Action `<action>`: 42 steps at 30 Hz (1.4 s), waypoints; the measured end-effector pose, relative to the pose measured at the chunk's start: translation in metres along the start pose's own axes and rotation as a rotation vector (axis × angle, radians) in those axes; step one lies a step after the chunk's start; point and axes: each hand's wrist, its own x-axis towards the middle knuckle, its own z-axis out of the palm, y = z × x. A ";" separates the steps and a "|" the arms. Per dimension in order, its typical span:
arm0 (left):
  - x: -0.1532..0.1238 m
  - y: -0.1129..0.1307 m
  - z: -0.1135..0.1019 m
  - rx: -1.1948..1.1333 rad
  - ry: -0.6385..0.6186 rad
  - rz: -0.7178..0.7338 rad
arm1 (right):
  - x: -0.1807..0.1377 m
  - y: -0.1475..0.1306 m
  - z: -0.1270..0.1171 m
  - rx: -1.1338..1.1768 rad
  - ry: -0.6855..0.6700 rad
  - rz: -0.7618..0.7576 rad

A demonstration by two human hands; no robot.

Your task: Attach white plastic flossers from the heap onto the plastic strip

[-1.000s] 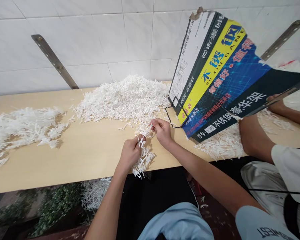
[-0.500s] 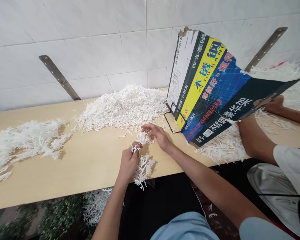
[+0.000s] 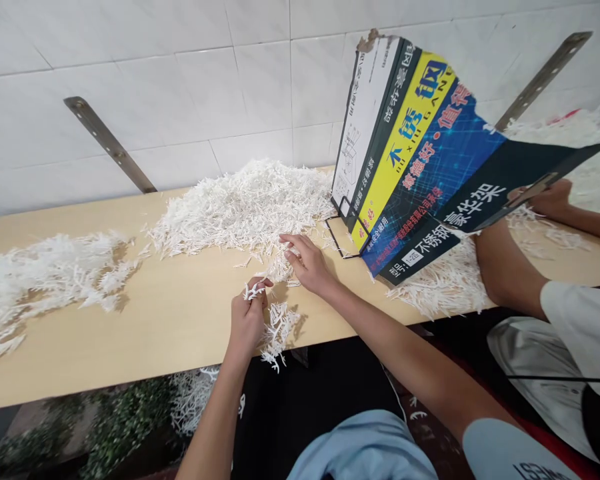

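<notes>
Sprig (image 3: 253, 291), white and branched, sits pinched in the person's left hand (image 3: 247, 320); at that hand's two o'clock, the right hand (image 3: 309, 265) hangs unclenched beside small white bits (image 3: 279, 267), though contact is hard to judge. A white heap (image 3: 250, 208) lies at the left hand's twelve.

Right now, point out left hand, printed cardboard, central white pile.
Left hand (image 3: 247, 319): head view, middle of hand.
Printed cardboard (image 3: 437, 172): head view, blue panel.
Central white pile (image 3: 247, 208): head view, middle.

Lt blue top (image 3: 367, 448) w/ dk lettering (image 3: 544, 472) on short R sleeve (image 3: 497, 443), blk bottoms (image 3: 315, 390)
</notes>
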 end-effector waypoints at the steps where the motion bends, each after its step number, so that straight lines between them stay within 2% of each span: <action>1: 0.001 0.000 0.001 -0.009 -0.010 -0.002 | -0.002 -0.005 0.000 -0.016 -0.027 -0.032; 3: 0.002 0.000 0.002 -0.055 -0.029 -0.006 | -0.006 -0.013 0.001 0.013 -0.103 -0.035; 7: 0.005 0.000 0.003 -0.177 -0.029 -0.045 | -0.010 -0.020 0.004 0.098 -0.313 0.062; 12: 0.006 0.003 0.005 -0.197 0.127 -0.051 | -0.010 -0.021 0.009 0.225 -0.255 0.168; 17: 0.005 0.007 0.006 -0.203 0.220 0.016 | -0.011 -0.022 0.007 0.267 -0.290 0.204; 19: 0.005 0.008 0.005 -0.196 0.185 0.046 | -0.013 -0.023 0.007 0.240 -0.324 0.177; 21: 0.005 0.007 0.004 -0.171 0.096 0.034 | -0.015 -0.022 0.008 0.233 -0.326 0.146; 23: 0.004 0.004 0.003 -0.111 0.042 -0.005 | -0.015 -0.018 0.010 0.276 -0.230 0.146; 26: 0.002 -0.001 0.001 -0.062 0.051 -0.066 | -0.009 -0.003 0.008 0.355 0.058 0.191; 29: 0.001 -0.004 -0.001 -0.184 0.181 -0.114 | 0.001 0.016 0.000 0.343 0.385 0.257; 31: 0.001 -0.002 -0.002 -0.271 0.272 -0.121 | 0.006 0.023 -0.006 0.291 0.455 0.281; 33: 0.002 0.001 -0.001 -0.309 0.273 -0.104 | 0.005 0.021 -0.008 0.169 0.367 0.229; 37: 0.004 0.008 0.003 -0.339 0.174 -0.052 | -0.004 -0.002 0.000 -0.144 0.189 0.014; 39: 0.004 0.010 0.004 -0.356 0.170 -0.018 | -0.009 -0.013 0.005 -0.168 0.059 -0.042; 42: 0.003 0.008 0.006 -0.362 0.155 0.017 | -0.013 -0.023 0.009 -0.117 -0.223 -0.074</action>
